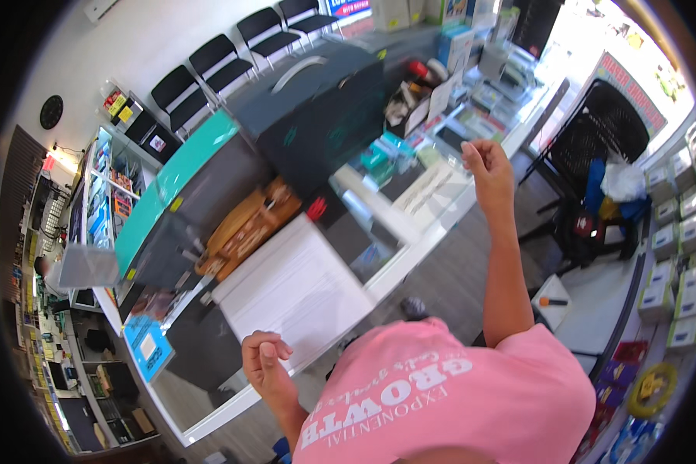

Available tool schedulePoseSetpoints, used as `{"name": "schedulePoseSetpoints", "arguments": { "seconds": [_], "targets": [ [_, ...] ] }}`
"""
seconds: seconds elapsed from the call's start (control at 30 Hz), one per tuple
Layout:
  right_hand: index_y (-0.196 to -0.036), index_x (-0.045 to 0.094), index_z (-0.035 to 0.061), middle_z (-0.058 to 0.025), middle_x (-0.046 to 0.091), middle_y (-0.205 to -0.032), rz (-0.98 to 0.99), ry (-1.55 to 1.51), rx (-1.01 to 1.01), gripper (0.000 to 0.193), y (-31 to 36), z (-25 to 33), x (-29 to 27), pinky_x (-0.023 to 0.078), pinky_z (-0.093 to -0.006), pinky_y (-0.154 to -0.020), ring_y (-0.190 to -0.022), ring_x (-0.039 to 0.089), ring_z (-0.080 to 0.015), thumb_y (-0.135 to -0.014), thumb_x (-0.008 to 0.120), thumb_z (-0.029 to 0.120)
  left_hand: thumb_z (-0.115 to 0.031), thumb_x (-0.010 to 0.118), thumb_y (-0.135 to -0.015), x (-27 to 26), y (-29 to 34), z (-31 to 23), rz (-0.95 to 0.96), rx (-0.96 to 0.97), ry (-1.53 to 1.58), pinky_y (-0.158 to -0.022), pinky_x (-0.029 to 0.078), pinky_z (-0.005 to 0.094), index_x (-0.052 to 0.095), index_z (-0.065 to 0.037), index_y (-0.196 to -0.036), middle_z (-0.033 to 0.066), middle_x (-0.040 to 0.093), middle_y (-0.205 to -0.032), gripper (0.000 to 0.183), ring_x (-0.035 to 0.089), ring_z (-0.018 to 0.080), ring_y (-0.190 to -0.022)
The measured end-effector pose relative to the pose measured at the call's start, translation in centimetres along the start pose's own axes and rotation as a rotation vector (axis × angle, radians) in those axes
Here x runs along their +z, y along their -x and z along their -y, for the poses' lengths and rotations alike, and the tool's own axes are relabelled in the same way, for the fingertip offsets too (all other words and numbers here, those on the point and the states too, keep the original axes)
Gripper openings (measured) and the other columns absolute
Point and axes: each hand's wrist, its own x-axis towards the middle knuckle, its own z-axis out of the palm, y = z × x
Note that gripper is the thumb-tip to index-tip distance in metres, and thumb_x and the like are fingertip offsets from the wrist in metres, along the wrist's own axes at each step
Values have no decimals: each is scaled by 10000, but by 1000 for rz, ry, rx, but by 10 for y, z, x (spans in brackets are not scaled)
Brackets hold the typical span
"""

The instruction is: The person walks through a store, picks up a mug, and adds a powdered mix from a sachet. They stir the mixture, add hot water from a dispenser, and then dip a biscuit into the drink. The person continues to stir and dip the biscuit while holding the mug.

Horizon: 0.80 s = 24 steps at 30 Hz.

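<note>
My left hand (269, 366) is raised by the near edge of the glass counter (209, 428), its fingers curled in and nothing visible in them. Just beyond it lies a large ruled white paper or open record book (298, 282). Farther right, my right hand (489, 168) is held up with bent fingers drawn toward the thumb; I see nothing in it. Behind that hand a printed white sheet (431, 193) rests on the counter, with teal packets (385, 157) beside it. A brown wooden organizer (251, 228) stands past the ruled paper, near a small red object (315, 207).
Tall dark cases (317, 108) and a teal-topped cabinet (197, 166) rise behind the counter. A blue card (147, 346) is at its left corner. To the right stand a black chair (607, 127) and shelves of small boxes (677, 286). Black chairs (216, 63) line the far wall.
</note>
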Motion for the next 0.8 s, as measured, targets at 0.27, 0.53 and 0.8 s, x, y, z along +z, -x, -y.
{"name": "schedulePoseSetpoints", "arguments": {
  "seconds": [0.27,0.53,0.8],
  "targets": [
    [-1285,636,-57,-163,713,-1139,-333,282,-7,628,-306,-156,-133,523,-362,-931,-1053,674,-265,-896,798,408,-338,608,-1053,142,-35,-12,115,-75,-124,-780,453,278,615,-9,-1131,20,559,-782,338,544,109,-763],
    [-1565,432,67,-299,538,-1467,-64,1303,-8,1067,-482,-277,-207,292,-534,-1210,-1425,453,-432,-837,548,838,-323,629,-1035,191,-25,-23,49,-111,-354,-746,449,255,662,20,-1105,42,610,-897,351,571,102,-785],
    [-1322,677,40,-169,664,-1347,-264,690,99,527,-461,-286,-267,481,-430,-1029,-1190,642,-346,-1078,452,450,-246,606,-1047,230,-41,-38,144,-88,-404,-868,485,308,692,-32,-1154,61,684,-1029,254,623,164,-944]
  ]
}}
